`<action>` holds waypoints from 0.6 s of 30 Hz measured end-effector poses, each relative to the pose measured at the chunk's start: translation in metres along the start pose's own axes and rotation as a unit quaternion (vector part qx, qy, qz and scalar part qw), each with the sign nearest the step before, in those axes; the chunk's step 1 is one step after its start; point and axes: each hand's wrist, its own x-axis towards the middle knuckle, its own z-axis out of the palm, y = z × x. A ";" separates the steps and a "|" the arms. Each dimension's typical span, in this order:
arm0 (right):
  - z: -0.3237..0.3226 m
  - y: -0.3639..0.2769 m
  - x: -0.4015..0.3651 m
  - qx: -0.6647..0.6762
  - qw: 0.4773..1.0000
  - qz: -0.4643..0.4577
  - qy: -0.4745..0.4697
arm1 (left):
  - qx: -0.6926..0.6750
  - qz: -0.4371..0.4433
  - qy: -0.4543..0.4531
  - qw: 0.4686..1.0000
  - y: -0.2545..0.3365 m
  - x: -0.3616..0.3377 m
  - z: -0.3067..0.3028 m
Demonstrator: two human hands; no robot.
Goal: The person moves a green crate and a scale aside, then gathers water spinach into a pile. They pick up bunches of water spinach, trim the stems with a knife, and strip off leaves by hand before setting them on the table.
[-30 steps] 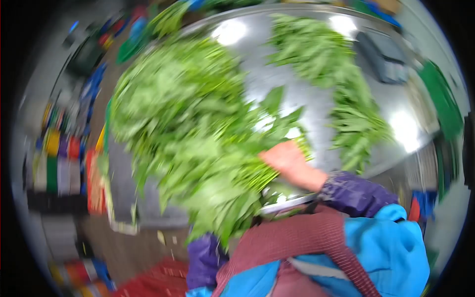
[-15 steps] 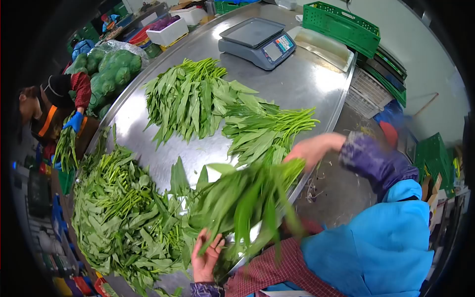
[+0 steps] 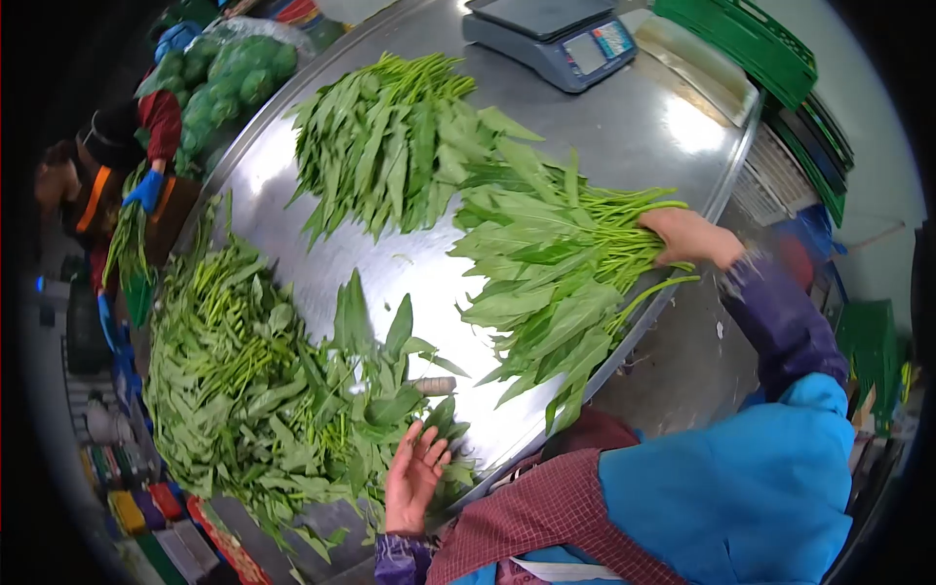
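Observation:
My right hand [image 3: 687, 237] is closed around the stem ends of a bunch of water spinach [image 3: 556, 273], which lies at the right side of the metal table with its leaves pointing left. Fingers apart and palm turned up, my left hand [image 3: 415, 473] holds nothing, close to the leaves at the near edge of a large loose heap of water spinach [image 3: 244, 390]. A brownish roll or spool [image 3: 434, 386] lies just above that hand, partly covered by leaves. Farther back rests another neat pile of water spinach [image 3: 390, 146], stems toward the far side.
A digital scale [image 3: 556, 44] stands at the far end of the steel table [image 3: 263, 161]. Beyond its right edge are a green crate [image 3: 741, 44] and stacked trays. At the left, a co-worker with blue gloves [image 3: 144, 190] holds greens near netted green produce [image 3: 224, 83].
My right hand has carried its bunch away and to the right, onto the greens there. The brownish roll has come into sight. My left hand stays open in nearly the same place.

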 end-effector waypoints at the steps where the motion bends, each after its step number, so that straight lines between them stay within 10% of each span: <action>1: 0.004 -0.007 -0.007 -0.003 1.000 -0.011 -0.004 | -0.002 0.002 0.007 1.000 0.000 -0.002 0.002; 3: 0.014 -0.022 -0.024 -0.076 0.968 -0.122 0.206 | -0.009 0.005 0.018 1.000 -0.003 -0.003 -0.001; 9: 0.053 -0.031 -0.038 0.019 0.995 -0.049 -0.083 | -0.035 0.005 0.016 0.999 -0.013 -0.007 -0.013; 13: 0.085 -0.008 -0.006 -0.089 0.985 -0.089 0.120 | -0.032 0.003 0.021 0.999 -0.017 -0.009 -0.014; 18: 0.033 -0.064 -0.008 -0.059 0.997 -0.044 -0.030 | -0.035 0.017 0.029 0.999 -0.010 -0.010 -0.006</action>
